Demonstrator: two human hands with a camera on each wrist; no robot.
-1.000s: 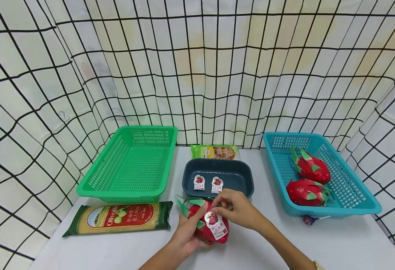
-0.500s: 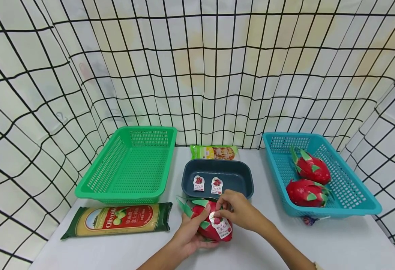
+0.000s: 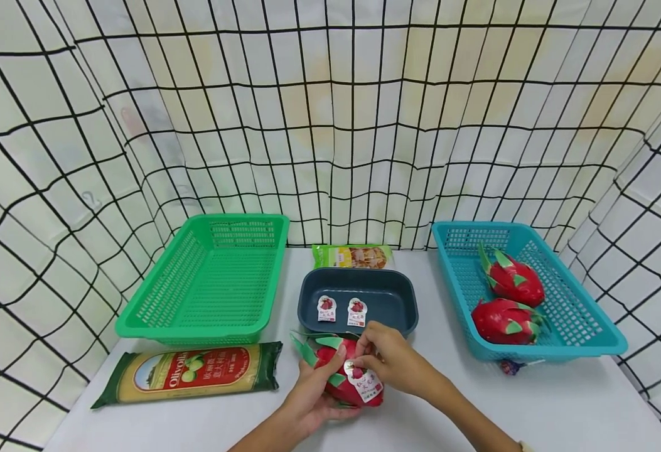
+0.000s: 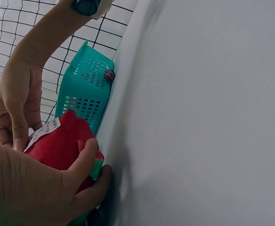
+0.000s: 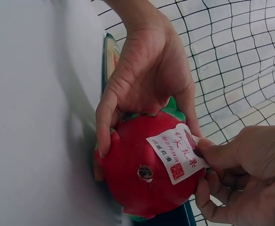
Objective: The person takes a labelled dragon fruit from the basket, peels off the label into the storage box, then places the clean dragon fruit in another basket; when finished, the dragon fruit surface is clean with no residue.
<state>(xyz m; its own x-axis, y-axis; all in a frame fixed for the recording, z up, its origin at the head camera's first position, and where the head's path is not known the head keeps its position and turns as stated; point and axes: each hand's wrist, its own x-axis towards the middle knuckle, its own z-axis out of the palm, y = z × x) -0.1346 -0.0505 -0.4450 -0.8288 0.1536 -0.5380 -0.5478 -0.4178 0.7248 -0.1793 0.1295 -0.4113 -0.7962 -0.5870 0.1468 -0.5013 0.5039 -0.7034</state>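
My left hand [image 3: 310,397] grips a red dragon fruit [image 3: 344,392] with green scales, low over the front of the table. A white die-cut sticker [image 3: 367,385] with a fruit picture and "RED PITAYA" lettering lies on the fruit's side. My right hand [image 3: 400,364] pinches the sticker's upper edge; in the right wrist view its thumb is on that edge and the other fingers are curled beneath. One side of the sticker [image 5: 175,157] stands slightly off the skin there. Two similar stickers [image 3: 356,312] lie in a dark blue tray [image 3: 392,301] just behind the hands.
A green basket [image 3: 223,282] stands at the left, behind a spaghetti packet [image 3: 194,373]. On the right, a blue basket [image 3: 579,314] holds two dragon fruits [image 3: 505,321]. A small wrapped item [image 3: 509,366] peeks out under it. A green snack packet [image 3: 353,256] lies behind the tray.
My right thumb has moved onto the sticker's upper part, covering some of its picture. The left hand keeps its grip on the dragon fruit. The head view has shifted slightly.
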